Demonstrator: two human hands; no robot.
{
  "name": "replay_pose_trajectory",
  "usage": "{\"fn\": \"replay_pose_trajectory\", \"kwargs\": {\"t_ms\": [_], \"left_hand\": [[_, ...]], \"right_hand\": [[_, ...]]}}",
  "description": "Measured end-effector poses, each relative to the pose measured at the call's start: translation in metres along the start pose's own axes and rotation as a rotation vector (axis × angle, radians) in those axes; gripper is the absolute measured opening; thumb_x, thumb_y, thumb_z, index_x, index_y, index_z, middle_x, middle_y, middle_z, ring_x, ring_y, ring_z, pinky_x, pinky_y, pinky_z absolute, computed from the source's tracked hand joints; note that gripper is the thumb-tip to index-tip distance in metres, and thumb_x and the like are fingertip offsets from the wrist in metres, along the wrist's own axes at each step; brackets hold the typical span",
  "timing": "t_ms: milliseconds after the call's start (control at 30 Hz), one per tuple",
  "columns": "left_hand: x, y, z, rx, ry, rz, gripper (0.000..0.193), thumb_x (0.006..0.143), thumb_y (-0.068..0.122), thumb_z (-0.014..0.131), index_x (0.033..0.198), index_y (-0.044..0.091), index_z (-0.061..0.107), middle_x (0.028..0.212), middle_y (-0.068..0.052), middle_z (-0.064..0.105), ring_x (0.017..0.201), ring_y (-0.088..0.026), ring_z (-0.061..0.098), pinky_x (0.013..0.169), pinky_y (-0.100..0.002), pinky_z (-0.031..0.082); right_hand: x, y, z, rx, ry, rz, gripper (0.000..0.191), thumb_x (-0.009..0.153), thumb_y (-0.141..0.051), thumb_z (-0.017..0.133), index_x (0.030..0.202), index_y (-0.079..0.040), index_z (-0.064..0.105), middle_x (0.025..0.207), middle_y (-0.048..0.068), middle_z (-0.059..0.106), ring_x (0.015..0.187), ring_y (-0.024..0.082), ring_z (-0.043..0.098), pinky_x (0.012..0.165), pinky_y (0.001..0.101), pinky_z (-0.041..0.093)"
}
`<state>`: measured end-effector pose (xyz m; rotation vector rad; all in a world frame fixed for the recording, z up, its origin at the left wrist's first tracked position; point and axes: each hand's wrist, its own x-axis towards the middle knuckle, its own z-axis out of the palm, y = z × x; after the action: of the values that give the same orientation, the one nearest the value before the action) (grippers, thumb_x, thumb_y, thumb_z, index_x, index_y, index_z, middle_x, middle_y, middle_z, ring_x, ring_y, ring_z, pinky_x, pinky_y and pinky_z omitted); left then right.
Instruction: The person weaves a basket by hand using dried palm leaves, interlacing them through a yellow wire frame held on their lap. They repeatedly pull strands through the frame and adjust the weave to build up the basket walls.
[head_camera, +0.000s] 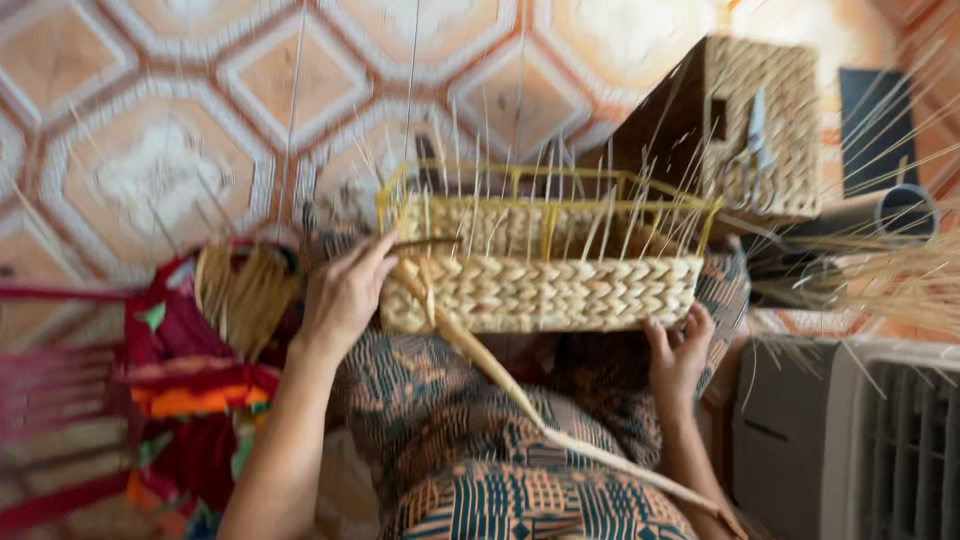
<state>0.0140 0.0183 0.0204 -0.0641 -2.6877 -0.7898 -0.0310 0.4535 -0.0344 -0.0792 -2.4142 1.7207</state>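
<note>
A half-made basket (545, 275) sits on the person's lap, in the middle of the frame. Its lower walls are woven tight, and thin straight stalks stick up from a yellow frame (560, 195) at the top.

The left hand (345, 295) is closed on the basket's left end, where a thick strand (520, 400) starts — the strand runs down across the patterned dress (480, 440) to the lower right. The right hand (680, 350) holds the bottom right corner, fingers curled under it.

The basket looks light and stiff where it is woven. The loose stalks look thin and easy to snap, so the woven ends seem the best places to hold.

Another basket (760, 125) stands at the upper right, with scissors (752, 150) on its side. A bundle of strands (240, 290) lies at the left — on bright cloth (190, 400).
</note>
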Motion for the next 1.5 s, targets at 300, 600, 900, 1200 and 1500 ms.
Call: {"fn": "replay_pose_trajectory", "kwargs": {"t_ms": [300,600,900,1200,1500], "left_hand": [[0.008,0.009,-0.009,0.047,0.095,0.023,0.026,0.090,0.012,0.078,0.114,0.007,0.068,0.118,-0.007,0.058,0.088,-0.024,0.068,0.076,-0.036,0.061],[0.016,-0.014,-0.001,-0.332,-0.015,0.018,0.018,0.103,0.006,0.063,0.118,0.009,0.055,0.105,-0.012,0.071,0.097,-0.032,0.074,0.075,-0.040,0.061],[0.019,-0.034,0.002,-0.497,-0.116,-0.072,0.012,0.106,0.011,0.058,0.116,0.008,0.052,0.088,-0.014,0.073,0.079,-0.030,0.077,0.059,-0.041,0.060],[0.047,-0.022,-0.007,-0.361,-0.366,-0.211,0.010,0.108,0.015,0.046,0.110,0.007,0.052,0.091,-0.009,0.072,0.065,-0.021,0.073,0.052,-0.033,0.061],[0.048,-0.015,0.018,0.097,-0.253,0.011,0.011,0.103,-0.004,0.052,0.109,-0.002,0.061,0.076,-0.013,0.068,0.059,-0.020,0.069,0.048,-0.031,0.060]], "right_hand": [[-0.006,-0.075,0.007,-0.520,-0.064,-0.320,0.031,0.100,-0.004,0.072,0.128,-0.001,0.061,0.120,0.021,0.062,0.086,0.017,0.065,0.070,0.0303,0.057],[0.018,-0.131,0.179,-0.088,-0.749,-0.530,0.024,0.100,0.005,0.062,0.123,0.001,0.066,0.106,0.014,0.071,0.087,0.021,0.073,0.076,0.0321,0.058],[0.041,-0.140,0.245,0.046,-0.924,-0.237,0.016,0.096,-0.007,0.071,0.109,-0.002,0.062,0.100,0.008,0.070,0.080,0.017,0.070,0.070,0.0309,0.062],[0.026,-0.160,0.216,0.240,-1.004,-0.462,0.039,0.101,-0.003,0.061,0.139,-0.005,0.056,0.096,0.006,0.069,0.092,0.021,0.068,0.104,0.0390,0.051],[0.049,-0.196,0.171,-0.217,-0.568,-0.814,0.020,0.098,-0.003,0.070,0.115,-0.007,0.060,0.129,0.013,0.068,0.120,0.027,0.069,0.103,0.0365,0.059]]}}
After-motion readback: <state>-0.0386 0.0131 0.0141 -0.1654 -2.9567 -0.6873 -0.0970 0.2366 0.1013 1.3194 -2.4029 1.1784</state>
